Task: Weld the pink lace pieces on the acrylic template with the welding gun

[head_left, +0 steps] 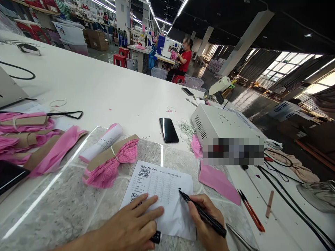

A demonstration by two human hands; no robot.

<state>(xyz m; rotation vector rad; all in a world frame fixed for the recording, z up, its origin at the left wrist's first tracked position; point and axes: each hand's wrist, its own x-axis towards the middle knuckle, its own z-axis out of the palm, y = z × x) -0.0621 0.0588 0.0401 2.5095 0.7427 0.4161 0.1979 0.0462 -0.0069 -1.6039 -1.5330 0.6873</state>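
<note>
A printed paper form [171,183] with QR codes and a table lies on a grey stone-patterned sheet [65,195]. My left hand [131,223] presses on its lower left with fingers spread, while a black marker cap [156,237] sticks out from beneath the thumb. At the right side of the sheet, my right hand [206,219] grips a black marker [204,212], whose tip is at the paper beside a short black stroke. Above the form sits a tied bundle of pink fabric pieces [115,160] with brown card, next to a rolled printed paper [102,143].
More pink bundles [31,139] lie at left. A black phone [169,130] and a grey metal box [225,122] stand farther back. Orange-handled tweezers [251,211], pink fabric [218,183] and cables lie right. Beyond the table, a person in red [185,61] sits at a sewing machine.
</note>
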